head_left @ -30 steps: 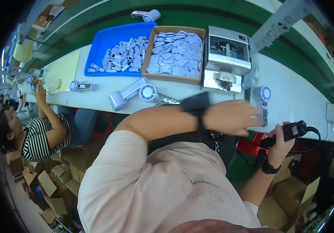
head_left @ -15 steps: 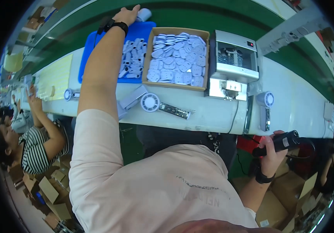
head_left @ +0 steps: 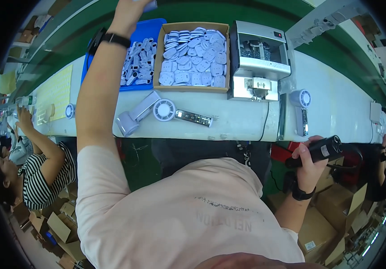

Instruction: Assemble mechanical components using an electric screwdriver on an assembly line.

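Note:
At the top edge, beyond the blue tray (head_left: 159, 28), my left hand (head_left: 128, 15) has its fingers at a pale lavender piece (head_left: 150, 6). The picture's edge cuts off both fingertips and piece, but the hand looks closed on it. Low on the right, just off the table's front edge, my right hand (head_left: 312, 161) wraps round a black corded electric screwdriver (head_left: 326, 149). Near my left forearm lie a lavender handheld fan body (head_left: 130, 121) and an opened fan (head_left: 164, 110) with its circuit board (head_left: 194, 118) showing. Another opened fan (head_left: 303, 99) lies at the right.
White casing parts fill a cardboard box (head_left: 193, 89); small white pieces lie in the blue tray. A silver screw feeder machine (head_left: 260, 58) stands right of the box. At left, a person in a striped top (head_left: 47, 179) works beside a yellow sheet (head_left: 54, 92). Open cartons (head_left: 318, 224) are at lower right.
The whole view has shifted, so the table sits higher and further left. My left hand is now partly out of the picture with the lavender piece. The right hand keeps its grip on the screwdriver.

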`<state>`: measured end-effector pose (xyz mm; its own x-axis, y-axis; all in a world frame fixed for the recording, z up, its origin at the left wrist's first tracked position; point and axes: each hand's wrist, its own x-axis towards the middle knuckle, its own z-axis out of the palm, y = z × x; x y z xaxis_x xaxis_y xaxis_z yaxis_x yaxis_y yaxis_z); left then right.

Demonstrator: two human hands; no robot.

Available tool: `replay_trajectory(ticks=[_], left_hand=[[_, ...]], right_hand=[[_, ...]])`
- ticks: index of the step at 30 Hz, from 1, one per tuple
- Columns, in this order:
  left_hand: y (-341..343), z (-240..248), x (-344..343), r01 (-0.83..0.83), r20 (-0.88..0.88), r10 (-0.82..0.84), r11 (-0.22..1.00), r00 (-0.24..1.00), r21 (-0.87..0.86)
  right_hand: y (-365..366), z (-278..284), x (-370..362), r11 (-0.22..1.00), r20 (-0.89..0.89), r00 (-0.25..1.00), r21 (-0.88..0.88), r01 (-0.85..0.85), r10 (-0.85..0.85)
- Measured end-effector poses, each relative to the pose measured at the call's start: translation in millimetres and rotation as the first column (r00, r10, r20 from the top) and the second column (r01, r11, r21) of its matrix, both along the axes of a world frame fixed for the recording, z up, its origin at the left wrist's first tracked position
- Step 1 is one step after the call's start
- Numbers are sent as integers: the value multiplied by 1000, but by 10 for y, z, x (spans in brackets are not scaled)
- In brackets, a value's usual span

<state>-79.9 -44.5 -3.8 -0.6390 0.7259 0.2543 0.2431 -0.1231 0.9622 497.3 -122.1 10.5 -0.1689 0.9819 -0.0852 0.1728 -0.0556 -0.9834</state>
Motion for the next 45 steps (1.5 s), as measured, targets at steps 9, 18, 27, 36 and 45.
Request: replay_trajectory(ticks=[9, 18, 27, 36, 45], left_hand=[[-2016, -187, 2514, 375, -675, -268, 927, 687, 13], [-1799, -638, 3167, 423, -649, -258, 900, 716, 108], [-1988, -165, 1367, -37, -554, -95, 975, 827, -221], [-1139, -66, 1036, -96, -750, -642, 746, 156, -659], [-971, 42, 971, 46, -490, -809, 530, 324, -847]], right_hand=[[-48, 91, -699, 943, -337, 884, 39, -331, 324], [-63, -163, -688, 965, -459, 858, 0, -261, 232], [47, -458, -697, 940, -246, 908, 60, -336, 340], [138, -395, -820, 936, -213, 913, 11, -353, 347], [113, -329, -817, 942, -205, 922, 5, -334, 328]])
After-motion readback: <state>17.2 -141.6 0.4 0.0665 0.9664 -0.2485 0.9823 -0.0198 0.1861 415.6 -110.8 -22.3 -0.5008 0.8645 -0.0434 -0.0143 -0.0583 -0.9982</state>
